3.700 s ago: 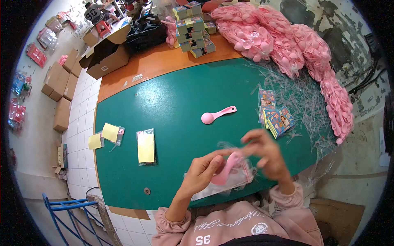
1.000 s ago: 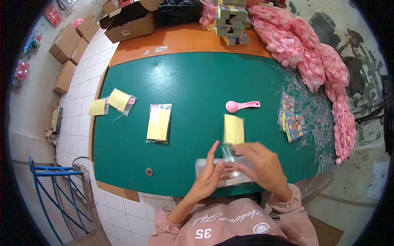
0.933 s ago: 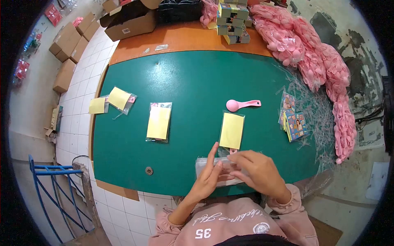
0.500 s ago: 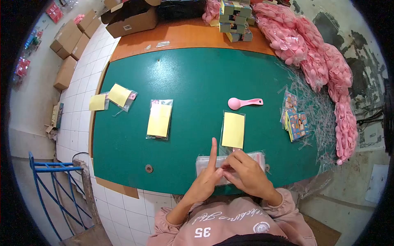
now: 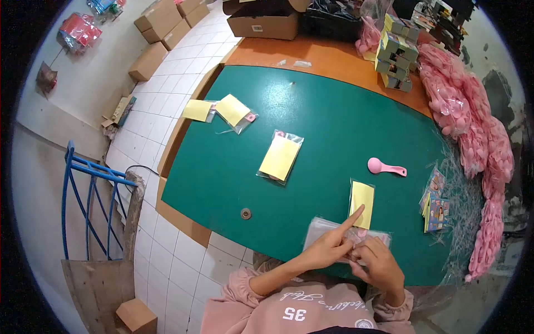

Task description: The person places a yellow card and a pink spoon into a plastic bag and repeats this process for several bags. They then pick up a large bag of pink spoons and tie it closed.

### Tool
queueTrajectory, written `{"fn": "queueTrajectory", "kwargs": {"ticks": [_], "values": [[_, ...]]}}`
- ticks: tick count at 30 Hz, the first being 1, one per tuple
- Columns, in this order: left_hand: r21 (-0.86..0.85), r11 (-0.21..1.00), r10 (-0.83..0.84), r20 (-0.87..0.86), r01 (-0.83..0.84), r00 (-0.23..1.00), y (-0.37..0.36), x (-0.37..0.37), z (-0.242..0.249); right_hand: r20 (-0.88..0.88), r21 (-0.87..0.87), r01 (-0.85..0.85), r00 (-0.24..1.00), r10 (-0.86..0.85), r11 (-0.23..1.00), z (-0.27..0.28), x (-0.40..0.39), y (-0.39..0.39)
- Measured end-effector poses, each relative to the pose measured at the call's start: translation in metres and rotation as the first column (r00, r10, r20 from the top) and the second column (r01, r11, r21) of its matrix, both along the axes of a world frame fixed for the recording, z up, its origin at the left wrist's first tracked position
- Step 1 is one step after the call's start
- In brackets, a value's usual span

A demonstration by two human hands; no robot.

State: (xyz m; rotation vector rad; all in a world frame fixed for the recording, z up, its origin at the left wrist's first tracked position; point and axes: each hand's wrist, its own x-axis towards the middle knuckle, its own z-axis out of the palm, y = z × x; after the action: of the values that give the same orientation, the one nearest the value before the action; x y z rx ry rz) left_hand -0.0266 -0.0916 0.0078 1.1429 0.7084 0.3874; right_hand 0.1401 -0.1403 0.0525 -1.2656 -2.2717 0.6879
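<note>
The packet point(image 5: 363, 196), a yellow card in a clear bag, lies flat near the near edge of the bench point(image 5: 334, 139), towards its right end, with a bit of pink (small and partly covered) showing at the side next to the person. Its near end lies over a pile of bags point(image 5: 319, 229) at that edge. The left hand point(image 5: 331, 246) has its index finger straight out over the card, the other fingers curled in; whether the tip touches, I cannot tell. The right hand point(image 5: 380, 263) is narrow, fingers bunched at the packet's near end against the left hand's, and what either pinches there is hidden. Beyond the packet lies a loose spoon point(image 5: 386, 167), pink, its bowl to the left. By the right edge sit printed cards point(image 5: 437, 216), with clear strips point(image 5: 464, 211) strewn beside them. A second packet point(image 5: 280, 157) lies apart, nearer the left; two more, an inner one point(image 5: 232, 110) and an outer one point(image 5: 197, 110), lie at the far left corner, the outer one reaching over the left edge. A round disc point(image 5: 246, 214) sits near the near left edge.
</note>
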Motion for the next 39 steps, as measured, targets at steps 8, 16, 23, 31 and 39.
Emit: {"fn": "queueTrajectory", "kwargs": {"ticks": [8, 16, 23, 31, 39], "values": [[-0.128, 0.989, -0.052, 0.139, 0.07, 0.989, 0.012, -0.003, 0.015, -0.548, -0.254, 0.318, 0.731, -0.407, 0.913, 0.018, 0.188, -0.013], [-0.276, 0.957, -0.04, 0.18, 0.089, 0.983, 0.014, 0.002, 0.007, 0.08, -0.084, 0.686, 0.728, -0.681, 0.723, 0.029, 0.104, -0.005], [-0.409, 0.903, -0.059, 0.186, 0.132, 0.981, 0.018, -0.015, 0.011, -0.282, -0.244, 0.468, 0.804, -0.523, 0.85, -0.029, 0.018, -0.007], [0.538, 0.842, 0.181, -0.239, -0.025, 0.954, 0.005, -0.002, 0.013, -0.423, -0.326, 0.388, 0.755, -0.501, 0.862, -0.019, 0.026, -0.007], [0.492, 0.87, 0.182, -0.239, -0.042, 0.954, 0.002, 0.002, 0.017, -0.561, -0.745, 0.241, 0.277, -0.78, 0.622, -0.037, 0.012, -0.006]]}}
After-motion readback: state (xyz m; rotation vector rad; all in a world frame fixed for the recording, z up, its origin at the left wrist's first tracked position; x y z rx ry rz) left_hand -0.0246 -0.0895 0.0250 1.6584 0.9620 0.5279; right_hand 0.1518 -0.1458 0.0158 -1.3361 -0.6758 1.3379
